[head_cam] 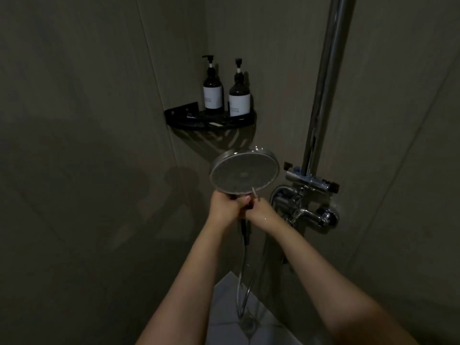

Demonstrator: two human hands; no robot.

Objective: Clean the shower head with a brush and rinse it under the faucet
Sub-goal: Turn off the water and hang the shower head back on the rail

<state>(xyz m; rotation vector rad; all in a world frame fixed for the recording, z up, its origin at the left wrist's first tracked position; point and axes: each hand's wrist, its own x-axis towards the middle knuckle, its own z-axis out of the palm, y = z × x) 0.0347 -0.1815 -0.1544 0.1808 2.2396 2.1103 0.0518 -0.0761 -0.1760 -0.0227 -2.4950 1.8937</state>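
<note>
Head view shows the left hand [224, 206] gripping the shower head [244, 173] at its neck, face toward the camera, beside the faucet [307, 212], while the right hand [260, 212] pinches a thin brush [254, 192] at the lower rim; short, firm strokes across the nozzles should work best.

Shower head [244, 174], ctr frame: grey face w/ fine dotted pattern, chrome rim; two pump bottles [226, 95], upper ctr: dark brown-black w/ white labels, black pumps; corner shelf [184, 120] below them: black; riser pipe [326, 78] & faucet [311, 210], right: shiny chrome; walls [74, 120]: dull grey-beige; floor tiles [224, 307], bottom ctr: pale grey-white.
</note>
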